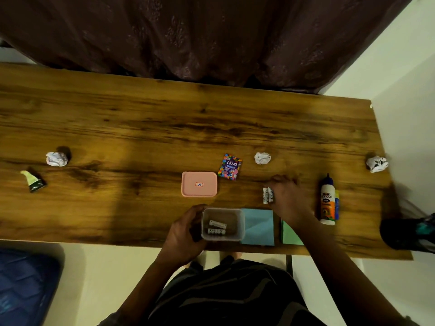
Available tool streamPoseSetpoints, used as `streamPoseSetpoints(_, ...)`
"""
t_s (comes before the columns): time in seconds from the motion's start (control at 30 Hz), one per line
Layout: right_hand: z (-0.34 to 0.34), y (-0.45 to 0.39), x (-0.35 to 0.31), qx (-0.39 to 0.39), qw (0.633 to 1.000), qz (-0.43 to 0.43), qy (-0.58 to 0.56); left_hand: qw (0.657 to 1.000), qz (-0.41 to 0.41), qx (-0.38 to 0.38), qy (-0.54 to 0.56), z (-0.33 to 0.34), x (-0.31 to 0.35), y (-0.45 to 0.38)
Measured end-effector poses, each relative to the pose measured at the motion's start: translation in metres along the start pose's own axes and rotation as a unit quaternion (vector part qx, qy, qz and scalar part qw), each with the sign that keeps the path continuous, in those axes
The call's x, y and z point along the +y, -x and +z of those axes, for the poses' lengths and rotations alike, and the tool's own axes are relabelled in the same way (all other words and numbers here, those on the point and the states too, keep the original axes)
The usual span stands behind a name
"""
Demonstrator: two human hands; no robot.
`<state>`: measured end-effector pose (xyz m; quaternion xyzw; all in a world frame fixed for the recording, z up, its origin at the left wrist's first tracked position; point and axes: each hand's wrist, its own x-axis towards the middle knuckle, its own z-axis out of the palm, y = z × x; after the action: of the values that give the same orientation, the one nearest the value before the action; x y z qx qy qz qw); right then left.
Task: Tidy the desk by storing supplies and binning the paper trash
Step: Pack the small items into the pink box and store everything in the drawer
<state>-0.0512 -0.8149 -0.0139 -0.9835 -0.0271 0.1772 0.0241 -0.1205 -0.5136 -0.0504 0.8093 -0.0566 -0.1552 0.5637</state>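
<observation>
A clear plastic box (237, 216) stands at the desk's near edge with two small white items (217, 227) lying inside. My left hand (183, 234) grips its left wall. My right hand (288, 198) rests over more small white items (266, 195) on the desk, fingers curled around them. The box's pink lid (199, 184) lies flat behind the box. Three crumpled paper balls sit farther back: one at the left (57, 158), one in the middle (262, 158), one at the far right (377, 164). A glue bottle (327, 201) lies right of my hand.
Blue (257, 228) and green (290, 234) paper pads lie next to the box. A colourful GEMS packet (230, 166) and a torn wrapper (33, 180) lie on the wooden desk (164, 128). A dark object (407, 234) sits at the right edge. A curtain hangs behind.
</observation>
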Motion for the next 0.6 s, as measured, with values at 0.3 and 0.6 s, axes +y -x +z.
streamPoseSetpoints(0.3, -0.008, -0.015, 0.003, -0.065, 0.997, -0.031, 0.037, 1.0, 0.002, 0.005, 0.007, 0.001, -0.002, 0.002)
streamPoseSetpoints(0.6, -0.011, -0.01, -0.003, -0.072, 0.996, -0.05, 0.006, 1.0, 0.011, 0.003, -0.001, -0.001, -0.003, 0.001)
